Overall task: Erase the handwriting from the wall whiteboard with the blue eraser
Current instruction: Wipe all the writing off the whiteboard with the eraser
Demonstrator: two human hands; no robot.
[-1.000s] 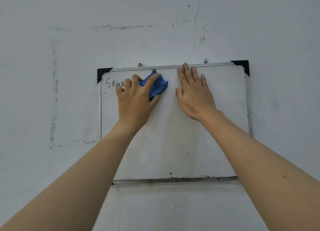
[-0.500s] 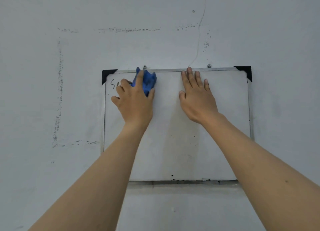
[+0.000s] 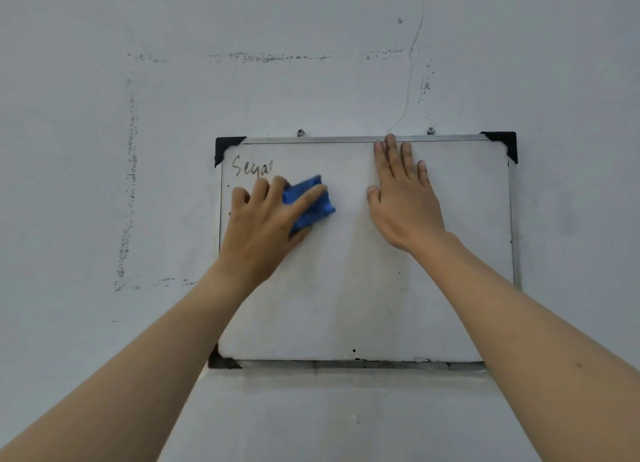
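A small whiteboard (image 3: 363,288) with a metal frame and black corner caps hangs on the grey wall. Black handwriting (image 3: 251,167) reading roughly "Seya" shows in its top left corner. My left hand (image 3: 265,226) grips the blue eraser (image 3: 310,201) and presses it on the board just below and right of the writing. My right hand (image 3: 403,198) lies flat on the board's upper middle, fingers spread, fingertips touching the top frame.
Two screw hangers (image 3: 300,132) hold the board's top edge. A thin cord (image 3: 410,80) runs up the wall from the frame. Dark dotted residue (image 3: 130,184) outlines a larger rectangle on the wall to the left and above.
My left hand with the eraser has slid down and right from the top edge, uncovering more of the handwriting. My right hand has stayed flat in place.
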